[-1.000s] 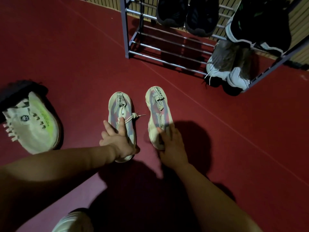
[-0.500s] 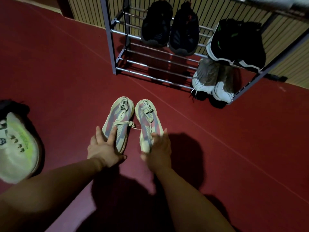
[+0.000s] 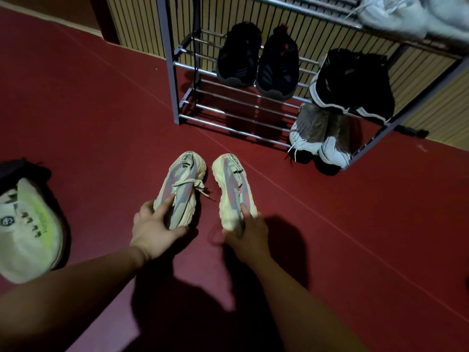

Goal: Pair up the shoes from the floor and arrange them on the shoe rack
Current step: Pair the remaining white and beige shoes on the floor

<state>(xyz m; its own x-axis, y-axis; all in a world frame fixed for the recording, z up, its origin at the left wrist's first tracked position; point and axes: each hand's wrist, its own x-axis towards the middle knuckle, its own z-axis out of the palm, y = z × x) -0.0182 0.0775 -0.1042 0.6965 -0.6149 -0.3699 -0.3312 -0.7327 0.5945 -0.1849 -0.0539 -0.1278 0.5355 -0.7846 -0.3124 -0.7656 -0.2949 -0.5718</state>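
Two cream shoes with pink and grey knit tops lie side by side on the red floor, heels pointing at the rack. My left hand (image 3: pixel 154 228) grips the toe end of the left shoe (image 3: pixel 182 186), thumb under its inner edge. My right hand (image 3: pixel 247 236) holds the toe of the right shoe (image 3: pixel 232 189), one finger lying along its top. The metal shoe rack (image 3: pixel 175 92) stands just beyond, its lower left bars bare.
On the rack sit a black pair (image 3: pixel 258 62), a black pair with green marks (image 3: pixel 355 82), a white-and-grey pair (image 3: pixel 319 135) at the bottom right and pale shoes (image 3: pixel 396 13) on top. A white and neon-green shoe (image 3: pixel 28 232) lies on the floor at left.
Both hands have closed more firmly around the toes of the cream shoes. The view has tilted up, so more of the rack shows and its top shelf has come into sight.
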